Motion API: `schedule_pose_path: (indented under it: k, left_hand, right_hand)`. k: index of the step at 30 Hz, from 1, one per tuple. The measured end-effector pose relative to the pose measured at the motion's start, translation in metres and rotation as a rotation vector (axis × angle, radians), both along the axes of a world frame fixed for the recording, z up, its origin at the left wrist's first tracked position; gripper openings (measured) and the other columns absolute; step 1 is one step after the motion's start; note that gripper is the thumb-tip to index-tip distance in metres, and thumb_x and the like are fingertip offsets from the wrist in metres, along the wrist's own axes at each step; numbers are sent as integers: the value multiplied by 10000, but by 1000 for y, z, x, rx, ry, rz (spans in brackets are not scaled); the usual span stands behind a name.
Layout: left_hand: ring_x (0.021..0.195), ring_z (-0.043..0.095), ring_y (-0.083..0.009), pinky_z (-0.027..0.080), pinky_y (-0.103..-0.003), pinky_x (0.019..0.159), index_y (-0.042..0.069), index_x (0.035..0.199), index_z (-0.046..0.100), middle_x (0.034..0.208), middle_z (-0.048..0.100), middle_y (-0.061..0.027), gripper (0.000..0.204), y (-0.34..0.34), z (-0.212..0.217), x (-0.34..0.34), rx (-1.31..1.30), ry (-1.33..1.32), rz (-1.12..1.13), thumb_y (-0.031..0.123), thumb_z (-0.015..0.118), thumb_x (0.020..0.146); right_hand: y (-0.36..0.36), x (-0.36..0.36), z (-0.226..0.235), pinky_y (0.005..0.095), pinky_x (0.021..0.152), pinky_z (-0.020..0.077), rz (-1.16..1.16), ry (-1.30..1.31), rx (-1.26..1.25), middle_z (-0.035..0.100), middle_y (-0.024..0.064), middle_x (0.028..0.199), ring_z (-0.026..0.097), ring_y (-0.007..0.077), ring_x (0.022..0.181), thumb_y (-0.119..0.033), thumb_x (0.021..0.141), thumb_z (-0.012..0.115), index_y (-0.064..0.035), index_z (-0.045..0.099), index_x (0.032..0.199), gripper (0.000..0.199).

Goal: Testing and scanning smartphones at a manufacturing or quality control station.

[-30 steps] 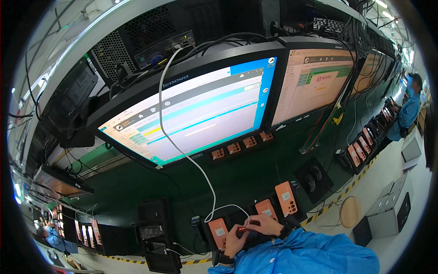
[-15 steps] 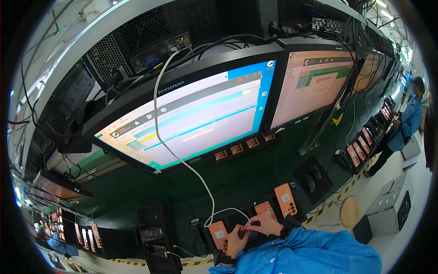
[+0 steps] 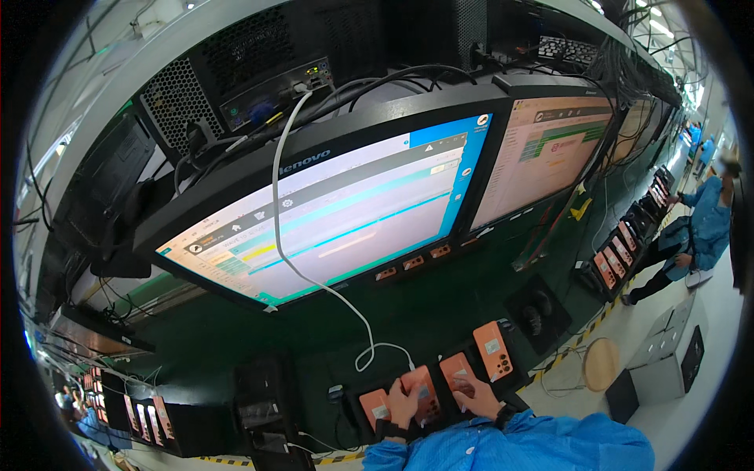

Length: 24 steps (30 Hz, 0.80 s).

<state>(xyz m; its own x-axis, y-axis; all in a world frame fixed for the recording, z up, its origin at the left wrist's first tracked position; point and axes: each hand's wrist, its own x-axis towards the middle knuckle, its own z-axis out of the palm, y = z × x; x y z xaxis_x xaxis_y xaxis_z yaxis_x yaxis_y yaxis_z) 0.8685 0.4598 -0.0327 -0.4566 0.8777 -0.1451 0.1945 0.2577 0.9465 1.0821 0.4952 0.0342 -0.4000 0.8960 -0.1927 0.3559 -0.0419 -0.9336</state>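
Observation:
A white cable (image 3: 343,296) hangs down past the monitor, and its end is at the top edge of an orange phone (image 3: 426,395) lying back up in the row before me. My left hand (image 3: 404,403) grips this phone by its left side, beside another orange phone (image 3: 375,405) that it partly covers. My right hand (image 3: 481,400) is at the lower part of a third orange phone (image 3: 456,367), thumb on its left side and fingers curled over its back. Farther right lies one more orange phone (image 3: 493,350), untouched.
A large monitor (image 3: 338,212) leans over the dark green bench (image 3: 314,337), with a second monitor (image 3: 542,157) to its right. A black mouse (image 3: 532,318) sits on a dark pad. Black holders (image 3: 263,400) stand at left. A co-worker (image 3: 703,220) in blue is at far right.
My hands were close together at the cable's end; they have moved apart. The cabled phone now lies flat between them, my left hand on it and my right hand on the phone beside it.

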Motion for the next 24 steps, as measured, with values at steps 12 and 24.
schedule_pose_path:
  k: [12, 24]
  left_hand:
    - [1315, 251, -472, 274, -512, 1062, 2, 1303, 427, 1393, 310, -292, 672, -1, 47, 25, -22, 695, -509, 220, 671, 715]
    - [1324, 217, -498, 245, -525, 1072, 54, 1293, 481, 1409, 274, -322, 630, 3, 47, 28, -129, 792, -536, 256, 665, 725]
  right_hand:
    - [-13, 67, -5, 271, 711, 512, -427, 46, -217, 658, 87, 872, 631, 134, 780, -100, 853, 630, -22, 584, 1094, 257]
    - [117, 75, -1, 451, 944, 377, -313, -356, 484, 551, 148, 1152, 482, 345, 1097, -253, 795, 643, -56, 542, 1160, 427]
